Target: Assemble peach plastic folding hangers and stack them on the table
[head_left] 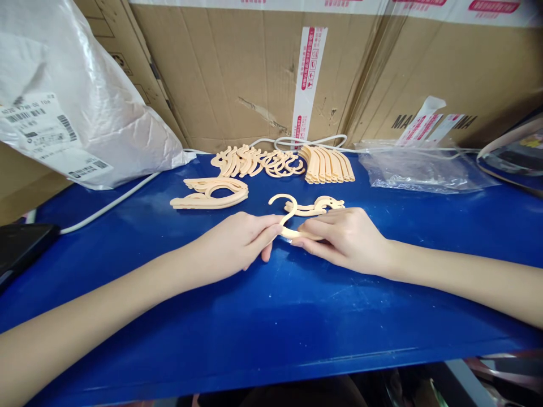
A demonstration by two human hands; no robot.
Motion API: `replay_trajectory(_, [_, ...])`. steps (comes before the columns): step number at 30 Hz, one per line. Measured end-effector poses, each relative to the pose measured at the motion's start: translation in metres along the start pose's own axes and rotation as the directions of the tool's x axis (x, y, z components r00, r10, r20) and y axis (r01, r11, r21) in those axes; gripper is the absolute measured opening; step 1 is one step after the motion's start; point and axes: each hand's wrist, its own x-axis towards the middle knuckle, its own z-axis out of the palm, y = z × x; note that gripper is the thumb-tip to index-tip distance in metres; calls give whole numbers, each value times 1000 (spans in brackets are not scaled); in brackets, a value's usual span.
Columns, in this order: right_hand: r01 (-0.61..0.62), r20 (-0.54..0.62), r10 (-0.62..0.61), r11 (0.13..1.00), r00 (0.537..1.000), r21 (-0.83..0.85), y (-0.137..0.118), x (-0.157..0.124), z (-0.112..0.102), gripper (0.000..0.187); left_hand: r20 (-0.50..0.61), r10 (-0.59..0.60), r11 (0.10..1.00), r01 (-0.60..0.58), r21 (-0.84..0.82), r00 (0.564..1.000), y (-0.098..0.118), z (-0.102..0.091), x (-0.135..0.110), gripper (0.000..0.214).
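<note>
Hands meet on one peach hanger: the left hand pinches it below the hook with closed fingertips, and the right hand grips the other end, low over the blue table. Just behind lies a second hanger piece. A small stack sits further left, and a row of pieces lies against the cardboard boxes. A clear bag is at the right, a white bag and a white cable at the left.

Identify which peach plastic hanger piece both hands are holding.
The hooked piece at front centre, pinched between the left hand and right hand; the stack and back rows lie untouched.
</note>
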Motion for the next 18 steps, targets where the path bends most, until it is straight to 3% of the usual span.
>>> replay_trajectory(2, [12,-19,-12,1000,1000,8,0,1,0,44,-68,88,969,-70,235,994,1,3,-3,35])
replay_trajectory(5, [32,-42,-31,999,999,30,0,0,1,38,-91,173,907,-123,403,981,-2,9,-4,25])
replay_trajectory(18, [8,-113,-9,1000,994,-12,-1,4,0,30,-135,289,879,-207,430,948,-12,14,-1,35])
